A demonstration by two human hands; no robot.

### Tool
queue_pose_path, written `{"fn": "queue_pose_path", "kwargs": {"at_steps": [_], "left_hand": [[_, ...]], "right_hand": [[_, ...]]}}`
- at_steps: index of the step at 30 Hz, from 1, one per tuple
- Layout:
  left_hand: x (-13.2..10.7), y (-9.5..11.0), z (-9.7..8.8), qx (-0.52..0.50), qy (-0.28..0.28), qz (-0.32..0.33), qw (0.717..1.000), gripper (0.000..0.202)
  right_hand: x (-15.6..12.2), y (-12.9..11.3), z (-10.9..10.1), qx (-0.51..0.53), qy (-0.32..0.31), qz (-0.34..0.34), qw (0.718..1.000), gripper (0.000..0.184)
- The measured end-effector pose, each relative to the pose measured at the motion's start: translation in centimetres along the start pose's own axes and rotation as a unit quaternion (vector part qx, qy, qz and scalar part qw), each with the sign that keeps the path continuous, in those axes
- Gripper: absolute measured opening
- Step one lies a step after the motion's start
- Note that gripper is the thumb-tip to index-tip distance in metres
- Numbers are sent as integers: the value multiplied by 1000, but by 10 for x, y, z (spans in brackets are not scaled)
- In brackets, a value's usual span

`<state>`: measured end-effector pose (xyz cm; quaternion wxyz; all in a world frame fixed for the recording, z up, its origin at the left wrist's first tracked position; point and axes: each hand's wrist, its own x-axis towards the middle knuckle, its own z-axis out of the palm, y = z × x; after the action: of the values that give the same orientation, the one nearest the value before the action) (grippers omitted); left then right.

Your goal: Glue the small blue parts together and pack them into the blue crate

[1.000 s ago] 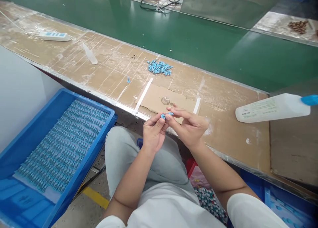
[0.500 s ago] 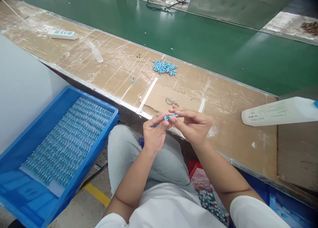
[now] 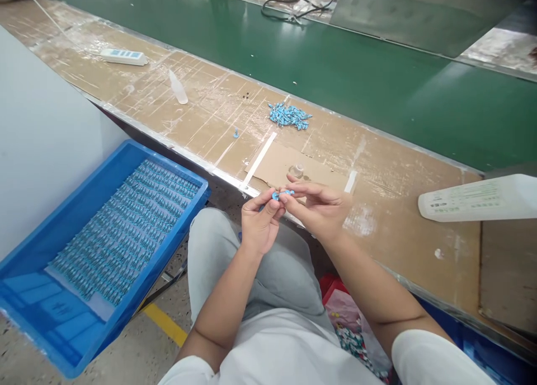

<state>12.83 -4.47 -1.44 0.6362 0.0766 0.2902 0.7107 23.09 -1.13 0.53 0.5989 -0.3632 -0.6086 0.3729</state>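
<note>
Close to the table's front edge, my left hand (image 3: 260,222) pinches a small blue plastic piece (image 3: 275,196) with a round base between thumb and fingertips. My right hand (image 3: 321,206) is closed in a pinch on its far end, where more blue shows between the fingertips. Whether this is one piece or two joined parts I cannot tell. Another bit of blue peeks out below the left fingers. Beyond the hands lies a heap of similar blue pieces (image 3: 289,116), and a single blue piece (image 3: 236,133) stands upright to its left.
A small clear round dish (image 3: 296,170) rests on a cardboard sheet (image 3: 274,164). White bottle (image 3: 474,199) lies at right; a small dropper bottle (image 3: 178,88) and power strip (image 3: 123,56) lie left. A blue crate (image 3: 201,193) holds rows of pieces. Behind runs a green belt (image 3: 335,66).
The view has shifted slightly, so the table and crate sit further right. My hands have drawn closer together, and less of the blue piece shows between them.
</note>
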Motion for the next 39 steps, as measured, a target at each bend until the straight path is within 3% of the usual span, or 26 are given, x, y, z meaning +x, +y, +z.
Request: {"fn": "queue_pose_path", "kwargs": {"at_steps": [6,15,19,22,25,30,34,39], "left_hand": [[-2,9,-5,-12,34,3,999,31],[-3,20,-8,-39,33,1,999,25],[2,30,-12,-60,52,-47,996,42],[5,39,-22,-83,66,-66,992,43],[5,45,-36,-101,97,-61,988,37],[1,57,-54,-118,135,-53,982,29],[0,67,-61,-116,153,-45,980,28],[1,76,-63,-114,134,-40,984,32]], "right_hand": [[-6,5,17,29,22,53,998,21],[-8,10,32,67,18,93,993,21],[10,16,42,71,54,69,994,21],[39,38,57,3,73,31,997,23],[72,78,75,-120,51,1,992,26],[109,141,96,-341,-47,-7,939,24],[121,160,102,-391,-79,0,917,27],[124,166,102,-398,-74,7,914,28]]}}
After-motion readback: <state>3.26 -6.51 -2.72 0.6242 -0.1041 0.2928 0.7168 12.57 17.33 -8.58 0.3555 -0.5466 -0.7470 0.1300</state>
